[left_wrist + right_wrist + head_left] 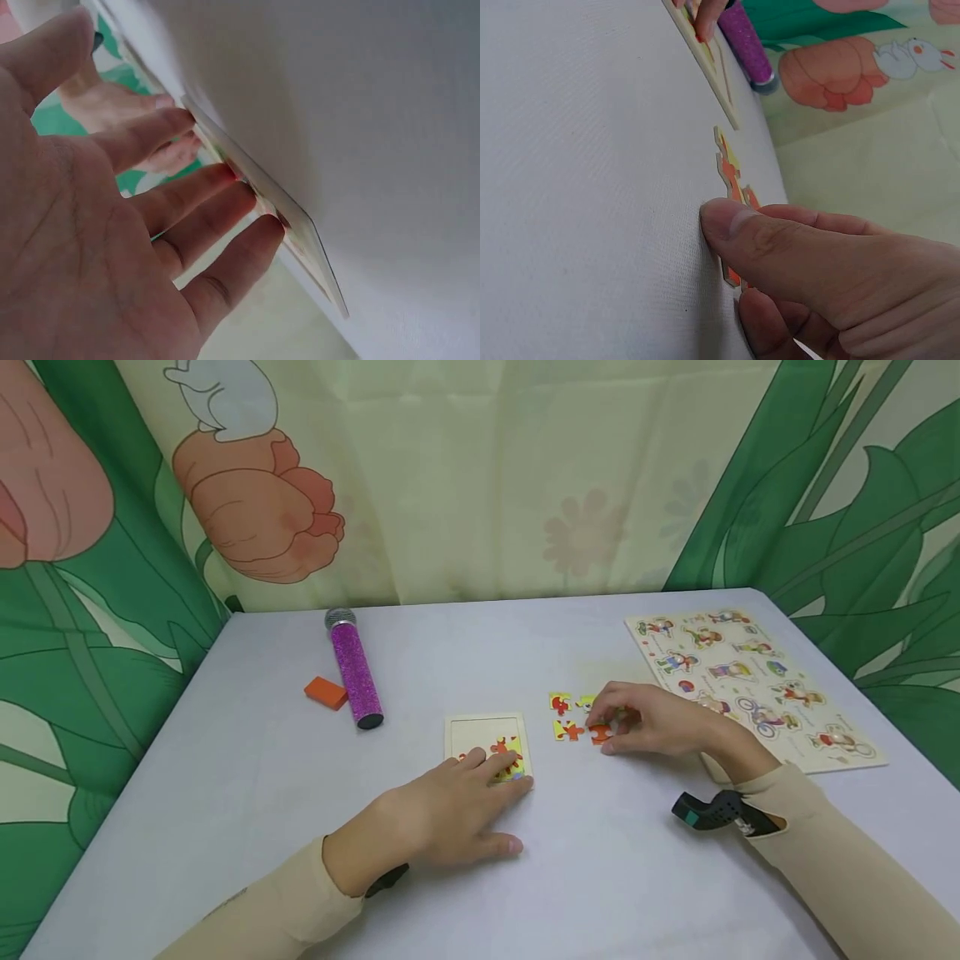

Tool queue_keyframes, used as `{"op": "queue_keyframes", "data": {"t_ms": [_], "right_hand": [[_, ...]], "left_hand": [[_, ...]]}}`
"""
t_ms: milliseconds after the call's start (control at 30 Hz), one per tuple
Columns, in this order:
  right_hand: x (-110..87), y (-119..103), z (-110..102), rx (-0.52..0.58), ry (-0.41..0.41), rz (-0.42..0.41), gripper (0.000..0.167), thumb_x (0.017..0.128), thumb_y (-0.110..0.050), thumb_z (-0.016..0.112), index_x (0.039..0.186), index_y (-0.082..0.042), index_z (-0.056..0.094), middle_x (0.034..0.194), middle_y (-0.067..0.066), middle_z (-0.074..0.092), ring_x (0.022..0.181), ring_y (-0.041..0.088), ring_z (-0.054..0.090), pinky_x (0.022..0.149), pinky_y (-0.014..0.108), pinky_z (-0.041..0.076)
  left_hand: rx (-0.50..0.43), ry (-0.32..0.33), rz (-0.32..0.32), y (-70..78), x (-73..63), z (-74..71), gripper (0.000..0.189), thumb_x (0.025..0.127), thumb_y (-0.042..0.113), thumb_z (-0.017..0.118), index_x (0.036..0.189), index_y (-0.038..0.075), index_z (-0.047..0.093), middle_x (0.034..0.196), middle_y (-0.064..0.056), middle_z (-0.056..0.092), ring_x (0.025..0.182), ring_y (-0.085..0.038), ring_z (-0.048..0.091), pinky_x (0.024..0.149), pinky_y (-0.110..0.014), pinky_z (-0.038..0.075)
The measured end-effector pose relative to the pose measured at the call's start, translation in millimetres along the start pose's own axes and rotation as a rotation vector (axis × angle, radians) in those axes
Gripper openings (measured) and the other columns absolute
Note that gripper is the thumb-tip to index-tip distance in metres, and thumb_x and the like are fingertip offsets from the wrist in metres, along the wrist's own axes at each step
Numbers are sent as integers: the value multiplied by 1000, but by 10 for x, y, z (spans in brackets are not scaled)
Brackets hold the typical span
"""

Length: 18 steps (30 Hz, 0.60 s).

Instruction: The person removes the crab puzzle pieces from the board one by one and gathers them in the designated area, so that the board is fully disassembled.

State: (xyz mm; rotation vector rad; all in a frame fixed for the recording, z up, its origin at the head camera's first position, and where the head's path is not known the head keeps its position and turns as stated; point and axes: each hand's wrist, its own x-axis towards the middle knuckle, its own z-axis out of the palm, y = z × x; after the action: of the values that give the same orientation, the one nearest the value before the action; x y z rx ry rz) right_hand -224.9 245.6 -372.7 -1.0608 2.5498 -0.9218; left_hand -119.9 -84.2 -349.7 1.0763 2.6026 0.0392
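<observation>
The left hand [450, 814] has its fingers stretched out and spread, and their tips rest on a small, flat, pale wooden puzzle tray [483, 719] in the middle of the white, cloth-covered counter [247, 835]. The thumb sticks out to the side, away from the tray. Inside the tray are red and yellow puzzle pieces [513, 747], down in the part near the hand, and the fingers hide some of them. Just to the right of the tray, a little bunch of thin, loose red and yellow wooden jigsaw pieces [568, 732] lies on the counter. The right hand [656, 720] is bent over this bunch. Its fingers curl down by a small red piece [600, 734], but I cannot tell if they pinch it or only touch it. A big, pale wooden board [705, 647] with little painted pictures lies flat past the right hand. Over on the left is a sparkly purple microphone [358, 668] with a silver mesh top, and a small, flat orange block [326, 693] sits right beside it. Both arms wear beige sleeves [840, 852]. Behind the counter hangs a cream cloth [465, 485] with big flowers and green leaves.
</observation>
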Motion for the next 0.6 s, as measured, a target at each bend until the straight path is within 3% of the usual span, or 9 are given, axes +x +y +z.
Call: {"op": "queue_keyframes", "data": {"t_ms": [300,600], "right_hand": [[-34,-43,-1,6,10,27,26,86,-25,86,109,-20,74,116,-5,62,95,17,62,85,30,56],[10,-227,-6,-72,14,-12,21,90,-23,82,108,-19,74,116,-8,61,98,19,61,83,33,58]], "left_hand": [[17,61,73,-157,32,-32,66,99,56,60,154,22,47,148,-1,45,132,-19,44,110,-38,44],[-33,68,134,-275,-63,-48,53,101,48,61,148,23,55,155,1,47,135,-21,47,108,-39,48]]}}
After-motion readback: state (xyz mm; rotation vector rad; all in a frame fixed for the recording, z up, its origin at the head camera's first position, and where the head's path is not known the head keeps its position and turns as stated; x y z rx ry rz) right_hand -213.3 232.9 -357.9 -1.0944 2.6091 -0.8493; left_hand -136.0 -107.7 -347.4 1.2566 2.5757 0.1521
